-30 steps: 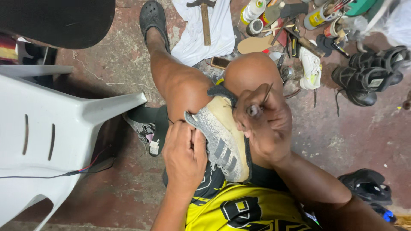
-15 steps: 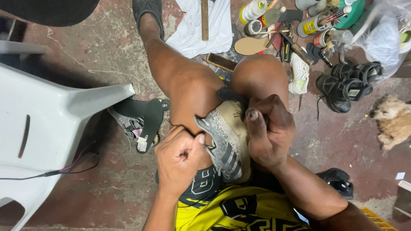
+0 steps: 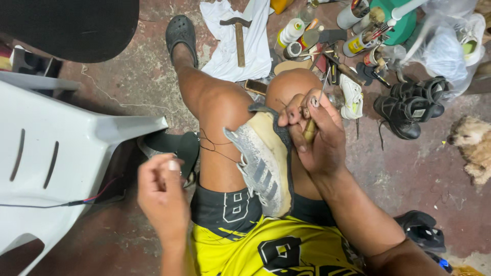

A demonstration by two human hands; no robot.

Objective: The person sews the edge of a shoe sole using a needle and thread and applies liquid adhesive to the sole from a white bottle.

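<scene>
The right hand (image 3: pixel 317 135) is gripping an awl (image 3: pixel 310 129) against the shoe (image 3: pixel 263 163) while the left hand (image 3: pixel 162 197) is pinching dark thread (image 3: pixel 212 148), fingers together.

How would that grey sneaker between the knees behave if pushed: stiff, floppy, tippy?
The grey sneaker probably flexes: its collar looks soft beside the right hand. Likely light for its size. Wedged sole-up between the knees, it would probably tip if released.

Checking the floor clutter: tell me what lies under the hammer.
The hammer lies on a crumpled white cloth spread on the floor. Whatever the cloth covers is hidden.
</scene>
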